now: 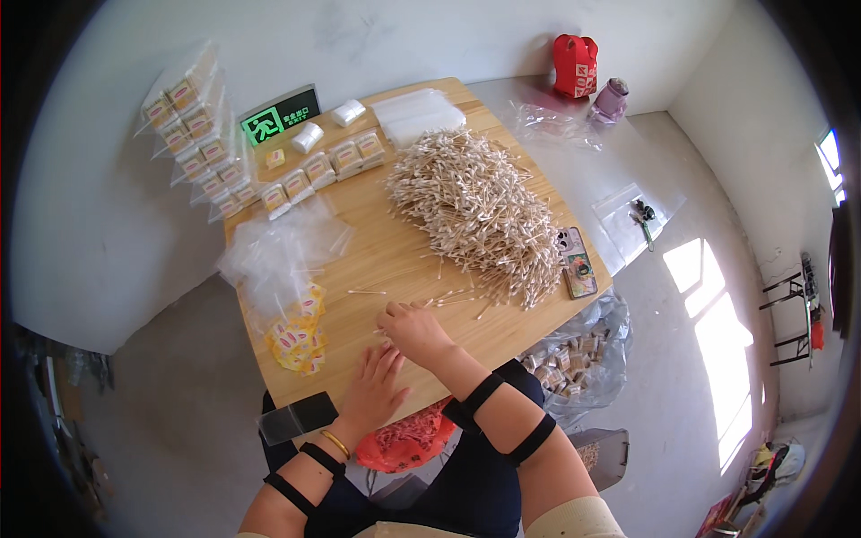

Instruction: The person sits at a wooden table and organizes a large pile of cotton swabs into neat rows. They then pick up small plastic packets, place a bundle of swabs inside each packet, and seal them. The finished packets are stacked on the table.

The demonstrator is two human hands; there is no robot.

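My left hand [375,384] lies at the near edge of the wooden table [359,260], fingers stretched out and thumb apart, with nothing seen in it. Just beyond its fingertips, my right hand [415,334] is closed, fingers curled down close to the tabletop. What these fingers hold, if anything, is hidden. A few loose cotton swabs [366,291] lie beyond my hands. Farther off rises a large heap of cotton swabs [475,206]. Left of my hands are yellow printed cards [300,336] and a pile of clear plastic bags [287,247].
Packed swab bundles [318,169] line the far side, beside stacked packs [202,148] and a green exit sign [280,117]. A phone [577,263] lies at the right edge. Below are a bag of bundles [574,359] and a red bag [408,439].
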